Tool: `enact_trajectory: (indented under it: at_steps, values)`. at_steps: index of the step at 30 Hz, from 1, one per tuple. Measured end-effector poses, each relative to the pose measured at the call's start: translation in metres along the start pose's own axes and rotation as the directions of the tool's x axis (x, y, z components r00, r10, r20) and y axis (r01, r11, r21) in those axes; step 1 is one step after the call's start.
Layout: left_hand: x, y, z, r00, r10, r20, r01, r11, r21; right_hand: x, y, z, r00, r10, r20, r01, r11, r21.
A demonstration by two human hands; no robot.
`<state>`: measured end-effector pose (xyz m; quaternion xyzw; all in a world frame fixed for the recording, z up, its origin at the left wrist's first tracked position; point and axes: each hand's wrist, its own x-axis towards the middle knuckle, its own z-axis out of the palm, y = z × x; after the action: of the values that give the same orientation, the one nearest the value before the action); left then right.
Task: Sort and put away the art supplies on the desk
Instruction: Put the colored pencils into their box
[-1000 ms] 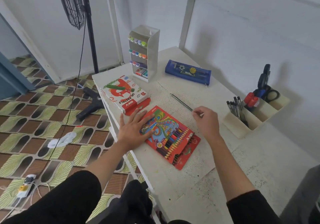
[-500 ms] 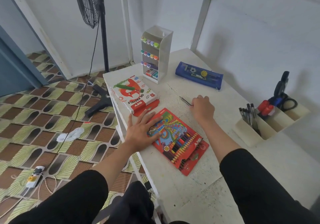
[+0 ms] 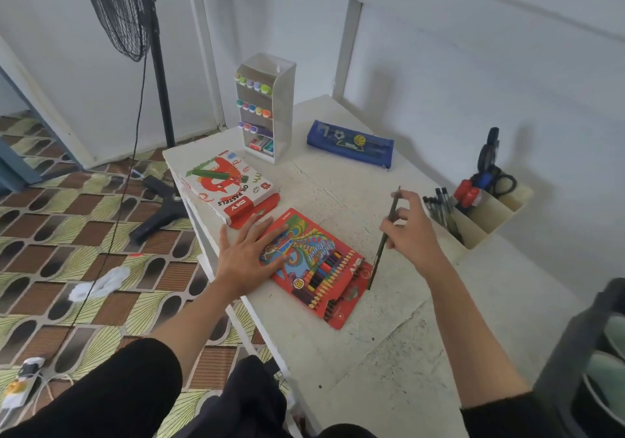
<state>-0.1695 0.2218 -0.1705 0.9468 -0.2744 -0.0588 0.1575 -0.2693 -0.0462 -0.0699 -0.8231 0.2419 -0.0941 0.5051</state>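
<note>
Right hand pinches the pencil, tip down just beside the pencil box's open end; your left hand lies flat on the box, nearer.

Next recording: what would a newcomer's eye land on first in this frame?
The flat red cardboard coloured-pencil box in the middle of the white desk stands out first, with the left hand laid flat on its left end. Just right of it, the right hand pinches a thin dark pencil held at a slant. Behind, a clear rack of pastel-capped markers stands at the desk's far edge.
</note>
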Motion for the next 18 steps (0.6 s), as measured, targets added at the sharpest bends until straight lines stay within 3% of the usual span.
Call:
enact_trajectory:
  at_steps: [4, 7, 12, 18]
  values:
    - [0.001, -0.001, 0.001, 1.000, 0.001, 0.011, -0.002, 1.000, 0.031, -0.031, 0.019, -0.008, 0.986, 0.097, -0.133, -0.066, 0.974, 0.218]
    - [0.001, -0.001, 0.001, 1.000, 0.004, 0.014, -0.005, 1.000, 0.028, -0.047, 0.028, -0.006, 0.956, 0.133, -0.261, -0.022, 0.922, 0.387]
    - [0.000, 0.000, -0.001, 1.000, 0.009, 0.019, -0.009, 1.000, 0.020, -0.059, 0.044, 0.004, 0.866, 0.217, -0.450, 0.017, 0.887, 0.461]
    - [0.000, -0.001, 0.000, 1.000, 0.004, 0.022, -0.005, 1.000, 0.016, -0.063, 0.058, 0.010, 0.796, 0.343, -0.498, 0.029, 0.801, 0.598]
